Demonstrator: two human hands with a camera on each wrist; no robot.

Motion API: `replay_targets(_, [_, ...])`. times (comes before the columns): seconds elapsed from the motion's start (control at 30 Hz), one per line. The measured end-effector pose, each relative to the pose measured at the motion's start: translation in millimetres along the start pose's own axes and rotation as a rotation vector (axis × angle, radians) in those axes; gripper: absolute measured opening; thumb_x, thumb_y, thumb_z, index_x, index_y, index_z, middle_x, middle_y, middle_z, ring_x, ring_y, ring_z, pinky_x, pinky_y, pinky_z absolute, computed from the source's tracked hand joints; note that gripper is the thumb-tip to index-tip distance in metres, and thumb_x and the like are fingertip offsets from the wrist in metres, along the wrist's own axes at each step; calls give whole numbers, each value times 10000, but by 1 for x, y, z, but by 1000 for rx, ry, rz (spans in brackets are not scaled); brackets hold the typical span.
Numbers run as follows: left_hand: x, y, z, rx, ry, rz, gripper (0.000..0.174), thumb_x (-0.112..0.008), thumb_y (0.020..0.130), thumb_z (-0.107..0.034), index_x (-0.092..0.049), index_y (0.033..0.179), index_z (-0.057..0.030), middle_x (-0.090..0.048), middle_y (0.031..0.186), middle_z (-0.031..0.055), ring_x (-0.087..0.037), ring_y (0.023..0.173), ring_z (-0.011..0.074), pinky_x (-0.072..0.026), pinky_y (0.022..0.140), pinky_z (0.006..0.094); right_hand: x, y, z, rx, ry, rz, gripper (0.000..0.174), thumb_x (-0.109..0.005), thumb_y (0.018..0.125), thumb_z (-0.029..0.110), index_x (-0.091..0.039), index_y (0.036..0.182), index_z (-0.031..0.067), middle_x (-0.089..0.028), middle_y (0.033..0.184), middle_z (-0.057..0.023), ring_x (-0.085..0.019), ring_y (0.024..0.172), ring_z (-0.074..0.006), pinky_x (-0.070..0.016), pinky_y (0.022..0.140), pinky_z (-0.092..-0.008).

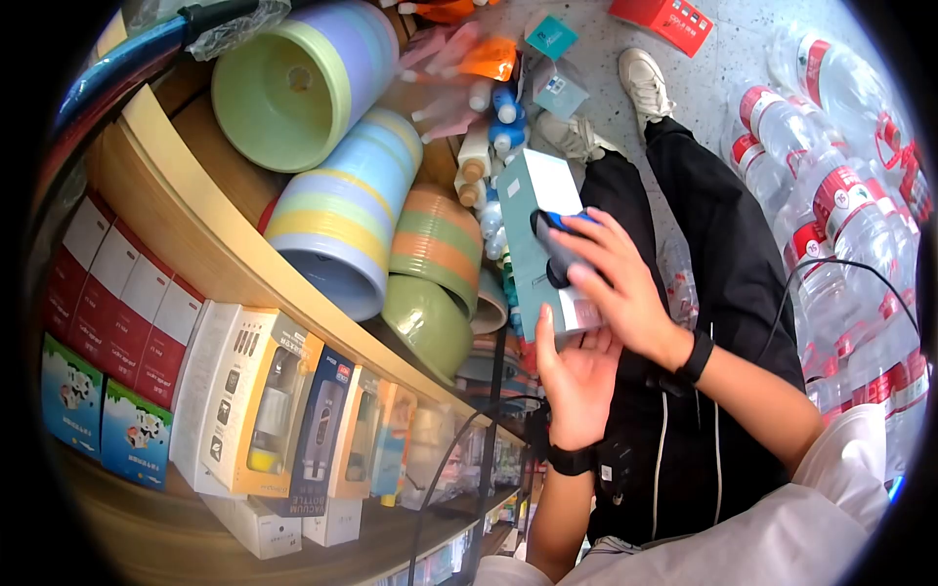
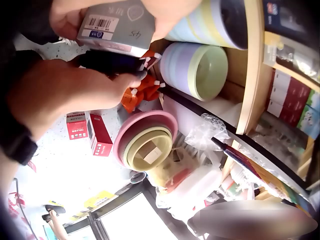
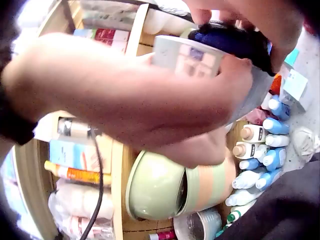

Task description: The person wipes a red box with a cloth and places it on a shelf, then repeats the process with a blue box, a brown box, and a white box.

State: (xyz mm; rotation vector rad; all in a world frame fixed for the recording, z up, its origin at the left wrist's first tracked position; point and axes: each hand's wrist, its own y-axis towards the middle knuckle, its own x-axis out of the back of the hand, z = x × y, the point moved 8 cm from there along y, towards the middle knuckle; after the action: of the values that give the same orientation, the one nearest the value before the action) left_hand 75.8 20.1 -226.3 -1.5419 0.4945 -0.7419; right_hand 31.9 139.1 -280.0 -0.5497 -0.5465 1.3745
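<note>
A long pale grey-green box [image 1: 532, 230] is held in my left hand [image 1: 581, 386], thumb along one side and fingers under its near end. My right hand [image 1: 625, 283] grips a dark blue-and-black handheld item [image 1: 555, 249] against the box's upper face; its exact kind is partly hidden by my fingers. From the left wrist, the box end [image 2: 120, 27] shows a barcode label and handwritten digits. The right wrist view has the dark item [image 3: 232, 47] lying close over the box [image 3: 182, 52], with my left forearm [image 3: 115, 95] crossing in front.
Striped ceramic-looking pots [image 1: 337, 210] lie sideways on the wooden shelf [image 1: 239, 239] to the left. Boxed goods [image 1: 259, 400] stand on the shelf below. Bundled plastic bottles [image 1: 831, 210] line the right side. A red carton [image 1: 664, 21] sits on the floor beyond my shoes [image 1: 645, 86].
</note>
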Motion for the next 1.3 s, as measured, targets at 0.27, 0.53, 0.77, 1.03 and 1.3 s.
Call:
replay_targets(0.27, [16, -7, 4, -9, 93, -46, 525, -645, 995, -475, -572, 1321, -71, -585, 1377, 87, -580, 1216, 247, -456, 1082, 444, 10, -15, 7, 97, 14, 29, 502, -530, 1039, 335, -586, 1463, 72, -513, 1529, -189, -344, 1500, -430, -258, 1236, -518])
replay_targets(0.53, [25, -39, 4, -80, 102, -108, 672, -720, 947, -455, -498, 1409, -20, -560, 1384, 128, -535, 1318, 327, -444, 1023, 439, -5, 71, -50, 11, 143, 46, 436, -536, 1057, 280, -610, 1414, 41, -561, 1468, -190, -405, 1457, -392, -287, 1232, -462])
replay_targets(0.77, [12, -31, -21, -65, 187, -63, 636, -542, 994, -601, -558, 1367, -87, -570, 1396, 109, -536, 1316, 270, -418, 1136, 492, -14, -59, 44, 37, 98, 181, 453, -579, 943, 123, -637, 1387, 57, -564, 1469, -179, -408, 1444, -444, -319, 1211, -520])
replay_targets(1.03, [50, -50, -26, -355, 490, -99, 453, -619, 1039, -155, -500, 1455, -25, -594, 1407, 104, -575, 1296, 225, -470, 1023, 355, -4, 52, -37, -455, 695, 54, 544, -493, 1085, 512, -612, 1343, 48, -620, 1311, -19, -527, 1214, -111, -340, 1119, -282])
replay_targets(1.3, [16, -136, -65, -708, 734, -146, 591, -801, 886, -49, -391, 1311, -23, -563, 1251, 112, -559, 1156, 164, -442, 1041, 361, 14, 68, 25, -533, 733, 543, 731, -758, 934, 452, -505, 1487, 47, -628, 1384, -57, -573, 1275, -183, -410, 1110, -344])
